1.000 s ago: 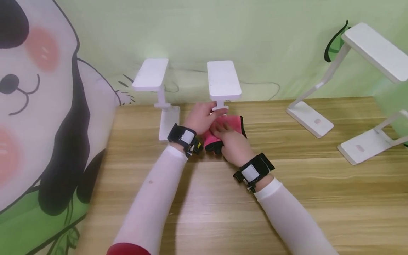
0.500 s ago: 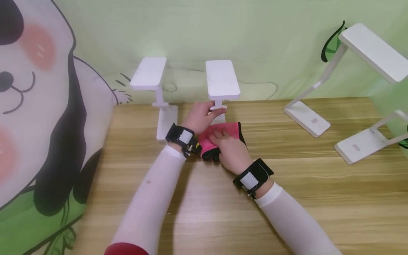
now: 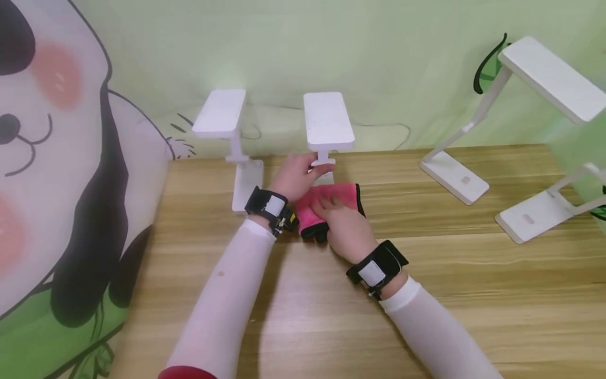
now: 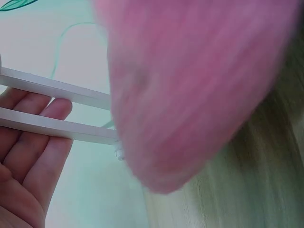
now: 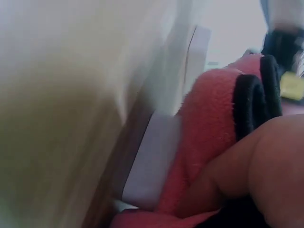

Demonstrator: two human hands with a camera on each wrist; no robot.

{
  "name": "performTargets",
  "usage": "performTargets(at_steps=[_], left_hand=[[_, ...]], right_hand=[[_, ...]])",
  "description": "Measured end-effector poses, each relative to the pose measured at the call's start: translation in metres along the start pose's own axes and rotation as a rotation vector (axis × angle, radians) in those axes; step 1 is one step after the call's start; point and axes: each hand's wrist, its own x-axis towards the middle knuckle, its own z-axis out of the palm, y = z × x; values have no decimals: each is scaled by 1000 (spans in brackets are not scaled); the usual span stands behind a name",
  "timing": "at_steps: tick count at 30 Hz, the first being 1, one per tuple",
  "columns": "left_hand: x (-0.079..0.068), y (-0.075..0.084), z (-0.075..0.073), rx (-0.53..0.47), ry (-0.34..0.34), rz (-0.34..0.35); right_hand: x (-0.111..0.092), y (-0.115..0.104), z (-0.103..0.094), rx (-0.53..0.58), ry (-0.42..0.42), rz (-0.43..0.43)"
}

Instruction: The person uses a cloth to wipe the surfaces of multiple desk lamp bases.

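In the head view my left hand [image 3: 295, 176] grips the stem of the middle white desk lamp [image 3: 327, 121], thumb in front. The left wrist view shows those fingers [image 4: 35, 142] behind the lamp's two thin arm bars [image 4: 57, 128]. My right hand [image 3: 347, 226] holds a folded pink cloth [image 3: 347, 195] with black edging over this lamp's base, its fingers spread on top. Seen from the right wrist, a digit [image 5: 228, 175] presses into the fuzzy cloth [image 5: 209, 104] beside the pale base [image 5: 154, 161]. Cloth covers most of the base.
Another white desk lamp [image 3: 220, 113] stands just left of my left hand. Two more stand to the right, one tall lamp [image 3: 454, 173] and one cut off by the frame, its base [image 3: 537, 216] showing. Behind the wooden table [image 3: 322, 316] is a green wall with cables.
My right hand and the cloth have slid back along the base toward me, baring a strip of it near the stem. My left hand keeps its grip on the stem.
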Motion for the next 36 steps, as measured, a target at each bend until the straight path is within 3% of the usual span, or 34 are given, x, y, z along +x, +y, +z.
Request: performTargets(at_steps=[3, 6, 9, 13, 16, 23, 26, 36], left_hand=[[-3, -1, -5, -7, -1, -19], [-5, -3, -9, -6, 8, -38], [-5, -4, -9, 27, 13, -22], [-3, -4, -6, 58, 9, 16], [-2, -2, -4, 41, 4, 11], [-1, 1, -3, 37, 2, -8], [-2, 2, -3, 45, 5, -7], [0, 1, 0, 18, -7, -8]], right_hand=[[-3, -12, 2, -35, 19, -11], [11, -18, 7, -54, 72, -46], [29, -12, 11, -43, 111, -55], [39, 3, 11, -5, 91, -14], [34, 8, 11, 3, 64, -13], [-11, -4, 4, -17, 3, -4], [-19, -9, 2, -25, -14, -7], [24, 11, -3, 48, 9, -24]])
